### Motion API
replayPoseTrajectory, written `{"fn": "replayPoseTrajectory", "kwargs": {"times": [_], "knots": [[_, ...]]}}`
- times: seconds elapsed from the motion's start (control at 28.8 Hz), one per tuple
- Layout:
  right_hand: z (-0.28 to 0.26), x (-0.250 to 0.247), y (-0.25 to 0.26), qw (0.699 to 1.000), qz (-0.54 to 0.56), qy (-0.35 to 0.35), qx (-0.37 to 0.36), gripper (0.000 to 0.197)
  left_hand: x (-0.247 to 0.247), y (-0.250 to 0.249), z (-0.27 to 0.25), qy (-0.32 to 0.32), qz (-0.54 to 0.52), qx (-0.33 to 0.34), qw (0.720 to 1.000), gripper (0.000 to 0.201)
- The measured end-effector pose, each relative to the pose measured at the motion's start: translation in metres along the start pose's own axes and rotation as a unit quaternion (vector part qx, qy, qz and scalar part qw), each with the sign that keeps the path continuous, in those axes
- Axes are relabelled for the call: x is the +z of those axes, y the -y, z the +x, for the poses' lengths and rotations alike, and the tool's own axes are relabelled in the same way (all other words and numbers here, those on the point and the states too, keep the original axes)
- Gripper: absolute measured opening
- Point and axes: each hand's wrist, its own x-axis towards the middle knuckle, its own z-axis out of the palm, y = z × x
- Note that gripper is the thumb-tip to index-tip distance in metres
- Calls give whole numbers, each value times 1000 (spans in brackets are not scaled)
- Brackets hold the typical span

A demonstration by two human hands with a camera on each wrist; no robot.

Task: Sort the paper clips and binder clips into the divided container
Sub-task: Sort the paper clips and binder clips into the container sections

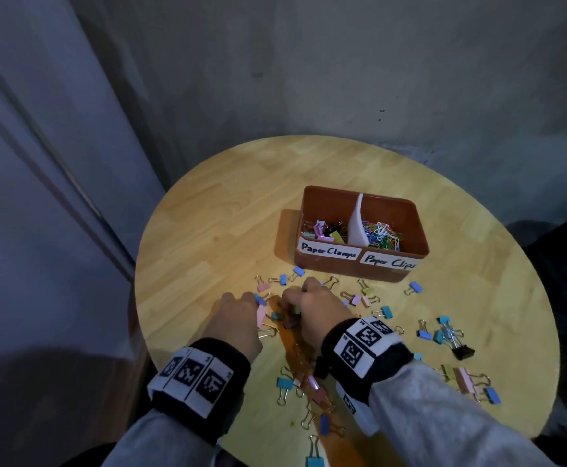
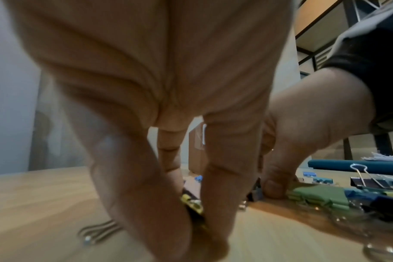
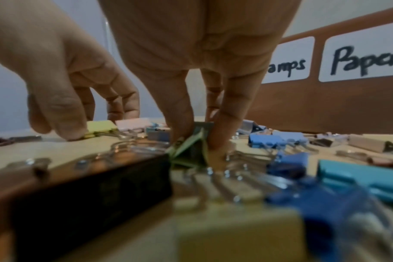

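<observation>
At left of the counter (image 1: 208, 230), near the front edge: left hand (image 1: 238, 318), lowered to the surface, wearing a black wristband with printed markers (image 1: 194, 372). Fingers (image 2: 224, 177) curled downward and pressed together at the tips. Pinches a yellow binder clip (image 3: 100, 126) against the wood; thumb tip on its near edge in the right wrist view.

Just beside, at centre: right hand (image 1: 316, 308), knuckles up, close to the left hand without visible contact. Fingers (image 3: 177, 106) pointing down. Pinches a green binder clip (image 3: 191, 150) between two fingertips; clip touching the counter. Lies over an amber translucent strip (image 1: 295, 355) running toward the near edge.

Around both hands and onward to the right: loose binder clips (image 1: 425, 333) in blue, pink, green and yellow, scattered flat. Includes one black binder clip (image 1: 463, 352) at the right of the scatter.

Behind the hands, right of centre: divided container (image 1: 410, 214), brown, upright, standing apart from both hands. Split by a white divider (image 1: 358, 224). Left compartment, labelled "Paper Clamps": sorted binder clips (image 1: 322, 229). Right compartment, labelled "Paper Clips": coloured paper clips (image 1: 385, 235), heaped against the front wall.
</observation>
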Motion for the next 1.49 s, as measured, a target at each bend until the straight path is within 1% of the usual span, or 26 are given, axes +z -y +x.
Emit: {"fn": "replayPoseTrajectory", "kwargs": {"times": [0.1, 0.21, 0.28, 0.35, 0.38, 0.42, 0.49, 0.52, 0.63, 0.66, 0.69, 0.73, 0.8, 0.87, 0.9, 0.94, 1.01, 1.04, 1.08, 1.11, 1.18, 1.25, 1.32, 1.39, 1.42, 1.49], "knots": [[-2, 0, -4, 1000, 19, -16, 11, 33, 0, -3, 4, -1, -7, 13, 1000, 42], [-9, 1, -5, 997, 54, -43, 33, 37, 1, -6, 6, -6, -1, 20, 1000, 34], [-13, -2, -7, 992, 95, -55, 57, 40, 2, -7, 8, -5, 4, 24, 1000, 34], [-15, -7, -10, 979, 168, -73, 92, 35, 1, -6, 9, -6, -5, 26, 1000, 32], [-16, -9, -13, 963, 228, -89, 114, 28, -1, -5, 10, -9, -21, 28, 999, 29], [-16, -12, -16, 937, 305, -106, 133, 22, -2, -4, 10, -12, -45, 28, 999, 25], [-20, -25, -23, 877, 436, -131, 156, 28, -2, -3, 12, -18, -90, 26, 995, 16], [-20, -34, -27, 851, 482, -143, 150, 32, -2, -4, 13, -19, -107, 29, 994, 13], [-9, -66, -38, 793, 555, -221, 120, 37, -1, -4, 17, -5, -157, 27, 987, 13], [-3, -75, -42, 782, 560, -250, 116, 36, -2, -4, 18, -7, -169, 29, 985, 15], [4, -81, -46, 780, 554, -269, 114, 35, -3, -4, 19, -12, -177, 27, 984, 18], [8, -84, -49, 789, 535, -277, 116, 34, -4, -4, 19, -24, -186, 26, 982, 22], [6, -80, -50, 829, 465, -287, 117, 38, -3, -3, 21, -35, -231, 21, 972, 23], [-4, -67, -44, 870, 360, -325, 83, 42, -5, -1, 22, -27, -296, 15, 955, 17], [-9, -58, -39, 890, 315, -324, 60, 40, -6, -1, 23, -20, -326, 10, 945, 15], [-12, -48, -35, 917, 269, -291, 45, 37, -9, -1, 24, -11, -357, 2, 934, 15], [-10, -28, -32, 976, 140, -163, 34, 37, -15, -3, 22, 5, -410, -24, 912, 20], [-6, -19, -32, 990, 87, -104, 34, 43, -19, -5, 21, 12, -430, -36, 902, 22], [-3, -13, -33, 996, 56, -64, 35, 50, -22, -6, 19, 18, -451, -44, 891, 24], [1, -9, -34, 998, 41, -42, 31, 55, -25, -7, 18, 25, -471, -46, 880, 25], [5, -7, -36, 999, 27, -16, 24, 55, -33, -9, 17, 41, -512, -36, 857, 25], [9, -8, -37, 1000, 14, -14, 19, 46, -42, -12, 17, 45, -549, -18, 834, 24], [9, -12, -39, 999, 14, -26, 19, 32, -54, -19, 17, 31, -582, 3, 813, 25], [9, -14, -41, 999, 21, -29, 23, 31, -65, -32, 20, 12, -606, 19, 795, 25], [9, -15, -42, 999, 26, -26, 26, 32, -70, -41, 22, 4, -612, 26, 791, 24], [8, -14, -43, 998, 45, -30, 31, 31, -80, -61, 29, -15, -606, 46, 794, 23]]}}
